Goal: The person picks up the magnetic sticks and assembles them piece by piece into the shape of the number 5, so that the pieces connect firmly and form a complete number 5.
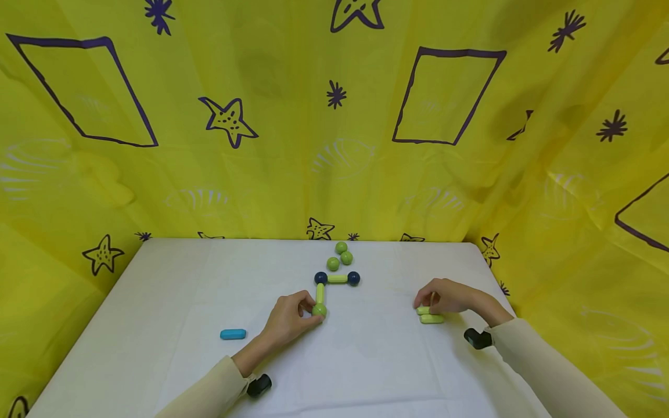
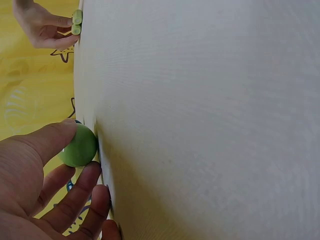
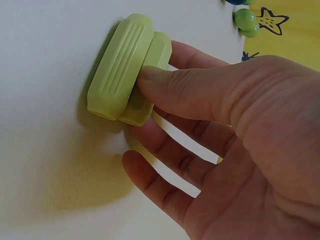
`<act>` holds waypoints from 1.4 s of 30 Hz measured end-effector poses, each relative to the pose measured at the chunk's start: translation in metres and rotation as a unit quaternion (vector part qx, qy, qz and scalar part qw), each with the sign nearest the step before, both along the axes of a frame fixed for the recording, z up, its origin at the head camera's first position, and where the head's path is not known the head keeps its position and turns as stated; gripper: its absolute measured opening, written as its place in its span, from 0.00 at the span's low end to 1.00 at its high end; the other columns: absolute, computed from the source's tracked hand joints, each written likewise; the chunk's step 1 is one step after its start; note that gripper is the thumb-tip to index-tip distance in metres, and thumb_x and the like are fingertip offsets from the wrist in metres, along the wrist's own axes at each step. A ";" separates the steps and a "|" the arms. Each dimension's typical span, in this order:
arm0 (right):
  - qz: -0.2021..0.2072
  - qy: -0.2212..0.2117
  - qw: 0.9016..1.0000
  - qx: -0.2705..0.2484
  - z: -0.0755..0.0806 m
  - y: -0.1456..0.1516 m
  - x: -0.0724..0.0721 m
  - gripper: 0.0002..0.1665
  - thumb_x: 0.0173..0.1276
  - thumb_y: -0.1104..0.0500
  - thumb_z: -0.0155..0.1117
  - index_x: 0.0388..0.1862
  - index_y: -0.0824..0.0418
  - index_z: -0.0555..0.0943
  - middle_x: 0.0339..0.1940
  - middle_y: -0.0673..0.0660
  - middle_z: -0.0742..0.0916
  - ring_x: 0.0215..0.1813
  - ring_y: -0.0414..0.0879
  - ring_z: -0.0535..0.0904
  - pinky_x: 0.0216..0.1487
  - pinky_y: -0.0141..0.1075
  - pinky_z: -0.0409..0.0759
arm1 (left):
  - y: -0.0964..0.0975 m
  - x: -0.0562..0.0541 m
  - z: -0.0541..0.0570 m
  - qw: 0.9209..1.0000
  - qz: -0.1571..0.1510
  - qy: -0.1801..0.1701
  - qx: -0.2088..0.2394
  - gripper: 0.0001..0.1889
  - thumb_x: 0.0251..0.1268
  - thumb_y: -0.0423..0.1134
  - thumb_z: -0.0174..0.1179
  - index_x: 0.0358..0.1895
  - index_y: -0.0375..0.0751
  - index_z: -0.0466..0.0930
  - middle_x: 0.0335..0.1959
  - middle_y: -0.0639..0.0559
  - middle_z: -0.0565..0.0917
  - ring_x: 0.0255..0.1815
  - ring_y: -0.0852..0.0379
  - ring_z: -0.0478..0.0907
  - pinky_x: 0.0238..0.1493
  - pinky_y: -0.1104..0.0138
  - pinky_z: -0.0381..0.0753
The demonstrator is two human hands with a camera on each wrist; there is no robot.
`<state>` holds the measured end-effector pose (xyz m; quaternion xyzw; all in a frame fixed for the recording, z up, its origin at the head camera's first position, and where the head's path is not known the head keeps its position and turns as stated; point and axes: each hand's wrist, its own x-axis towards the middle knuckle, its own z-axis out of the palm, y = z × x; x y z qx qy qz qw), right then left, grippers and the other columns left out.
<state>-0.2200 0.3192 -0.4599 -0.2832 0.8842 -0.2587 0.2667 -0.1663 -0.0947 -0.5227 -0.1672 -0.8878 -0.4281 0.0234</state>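
My left hand (image 1: 288,316) pinches a green ball (image 1: 319,310) between thumb and fingers, close over the white tabletop. From that ball a light green rod (image 1: 320,292) runs away from me to a dark blue ball (image 1: 321,278). A second light green rod (image 1: 337,279) joins this one to another dark blue ball (image 1: 353,278) on its right. Over at the right, my right hand (image 1: 452,295) pinches a light green rod (image 3: 159,50) between thumb and forefinger. Against it, side by side, lies a matching ridged rod (image 3: 122,65), nearer to me.
Several loose pieces lie about: a blue rod (image 1: 233,334) left of my left hand, and three green balls (image 1: 333,263) grouped beyond the joined pieces. A yellow patterned curtain (image 1: 282,174) hangs behind and on both sides of the white table (image 1: 376,360).
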 end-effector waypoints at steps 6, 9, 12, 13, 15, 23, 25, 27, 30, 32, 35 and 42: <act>0.004 0.007 1.000 -0.002 0.003 -0.001 0.002 0.17 0.65 0.74 0.64 0.46 0.58 0.88 0.37 0.50 0.84 0.39 0.45 0.76 0.42 0.35 0.77 | 0.000 -0.001 0.000 1.000 -0.003 0.002 0.000 0.11 0.57 0.41 0.77 0.37 0.47 0.83 0.32 0.58 0.88 0.28 0.64 0.70 0.30 0.69 0.71; 0.010 0.015 1.000 0.003 0.005 -0.002 0.003 0.16 0.67 0.73 0.64 0.48 0.57 0.88 0.38 0.50 0.85 0.40 0.45 0.77 0.43 0.35 0.78 | 0.000 0.000 0.001 1.000 -0.004 0.000 0.001 0.11 0.57 0.41 0.77 0.37 0.47 0.83 0.32 0.58 0.88 0.27 0.64 0.70 0.30 0.69 0.71; 0.021 0.028 0.999 0.002 0.009 -0.002 0.003 0.15 0.68 0.72 0.65 0.48 0.58 0.87 0.39 0.49 0.87 0.41 0.44 0.79 0.45 0.36 0.80 | 0.000 0.001 0.001 1.000 -0.004 0.000 0.002 0.11 0.57 0.41 0.77 0.37 0.47 0.83 0.32 0.58 0.88 0.27 0.64 0.70 0.30 0.69 0.71; 0.024 0.029 0.999 0.000 0.011 -0.002 0.002 0.14 0.69 0.72 0.65 0.48 0.58 0.87 0.40 0.50 0.87 0.41 0.44 0.80 0.46 0.36 0.80 | 0.000 0.001 0.001 1.000 -0.004 -0.002 0.003 0.11 0.57 0.41 0.77 0.37 0.47 0.83 0.32 0.58 0.88 0.27 0.64 0.70 0.30 0.69 0.71; 0.028 0.029 0.999 -0.010 0.014 -0.001 0.001 0.13 0.69 0.71 0.66 0.49 0.59 0.87 0.40 0.50 0.87 0.42 0.44 0.80 0.46 0.37 0.81 | 0.000 0.001 0.001 1.000 -0.004 -0.003 0.002 0.11 0.57 0.41 0.77 0.37 0.47 0.83 0.32 0.58 0.88 0.27 0.64 0.70 0.30 0.69 0.70; 0.028 0.020 0.996 -0.079 0.024 0.005 -0.004 0.11 0.69 0.67 0.69 0.49 0.58 0.86 0.43 0.53 0.88 0.45 0.45 0.83 0.51 0.40 0.82 | 0.000 0.002 0.002 1.000 -0.006 -0.002 0.005 0.11 0.56 0.41 0.77 0.36 0.48 0.82 0.32 0.59 0.88 0.27 0.64 0.70 0.30 0.69 0.71; 0.024 0.016 0.995 -0.099 0.025 0.006 -0.005 0.11 0.69 0.66 0.69 0.49 0.58 0.85 0.43 0.54 0.89 0.45 0.46 0.84 0.51 0.39 0.82 | 0.000 0.002 0.002 1.000 -0.005 -0.002 0.005 0.11 0.56 0.40 0.78 0.36 0.48 0.82 0.32 0.59 0.88 0.27 0.64 0.70 0.31 0.69 0.71; 0.016 0.010 0.993 -0.114 0.026 0.006 -0.005 0.11 0.70 0.65 0.69 0.49 0.58 0.85 0.43 0.54 0.89 0.45 0.46 0.84 0.50 0.38 0.82 | 0.000 0.002 0.002 1.000 -0.006 -0.002 0.004 0.11 0.56 0.41 0.78 0.36 0.48 0.82 0.32 0.59 0.88 0.27 0.64 0.70 0.31 0.69 0.71; 0.005 0.000 0.992 -0.128 0.025 0.007 -0.006 0.11 0.70 0.64 0.70 0.50 0.58 0.85 0.43 0.55 0.89 0.45 0.47 0.84 0.49 0.37 0.83 | 0.000 0.002 0.002 1.000 -0.005 -0.005 0.005 0.11 0.56 0.41 0.78 0.36 0.49 0.83 0.32 0.59 0.88 0.27 0.65 0.70 0.31 0.70 0.70; -0.002 -0.007 0.991 -0.133 0.025 0.007 -0.005 0.11 0.70 0.64 0.70 0.50 0.58 0.85 0.43 0.55 0.89 0.45 0.48 0.84 0.48 0.36 0.82 | 0.000 0.002 0.002 1.000 -0.007 -0.002 0.006 0.11 0.56 0.41 0.78 0.36 0.48 0.83 0.31 0.59 0.88 0.27 0.64 0.70 0.30 0.70 0.70; -0.009 -0.016 0.990 -0.140 0.026 0.006 -0.004 0.11 0.70 0.64 0.70 0.50 0.58 0.86 0.44 0.56 0.88 0.45 0.50 0.84 0.48 0.36 0.82 | 0.000 0.002 0.002 1.000 -0.007 -0.003 0.007 0.11 0.56 0.41 0.78 0.36 0.48 0.83 0.31 0.59 0.88 0.27 0.64 0.70 0.30 0.70 0.70; -0.008 -0.024 0.990 -0.142 0.028 0.002 -0.003 0.11 0.71 0.63 0.69 0.51 0.58 0.86 0.45 0.58 0.88 0.46 0.51 0.83 0.48 0.36 0.82 | -0.001 0.002 0.001 1.000 -0.011 0.003 0.009 0.12 0.56 0.41 0.78 0.36 0.47 0.82 0.31 0.58 0.88 0.26 0.65 0.70 0.29 0.70 0.71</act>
